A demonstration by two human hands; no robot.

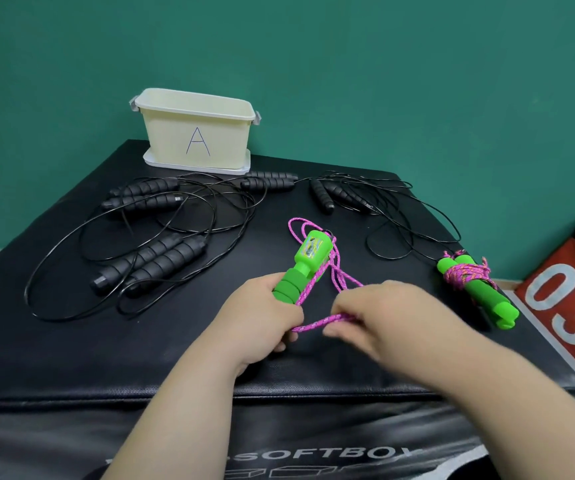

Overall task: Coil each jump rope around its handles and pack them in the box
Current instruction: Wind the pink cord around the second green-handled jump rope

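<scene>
Worktop: a black padded plyo box [71, 358], its near front face printed with partly hidden white letters reading "SOFTBO".
Left hand: the left hand [258, 317] sits low at centre, forearm coming in from 6 o'clock, fingers wrapped tight round the foam grip of the green handle [305, 263], which tilts up toward 1 o'clock.
Right hand: the right hand [379, 317], blurred, lies just beside the left toward 3 o'clock, forearm entering from 5 o'clock; its fingers pinch a doubled strand of the pink cord [317, 323] that runs across to the left hand.
Cord loops: more pink cord rises beside the handle and loops above its top end.
Green ropes, count: two; one in the hands, one coiled green rope [469, 289] lying on the worktop at 3 o'clock, its two handles side by side with pink cord bound round their middle.
Black ropes, count: four pairs of black foam handles, eight in all; far-left pair [144, 195], near-left pair [151, 261], centre pair [268, 181] just before the box, right pair [327, 197].
Black cords: thin, uncoiled, spread in loose overlapping loops [57, 251] over the worktop from 9 to 2 o'clock.
Box: one cream plastic box [196, 133] marked "A", at 12 o'clock on the far edge, standing on a white lid; whether anything lies inside cannot be told.
Off to 3 o'clock: a red block [563, 306] bearing "03".
</scene>
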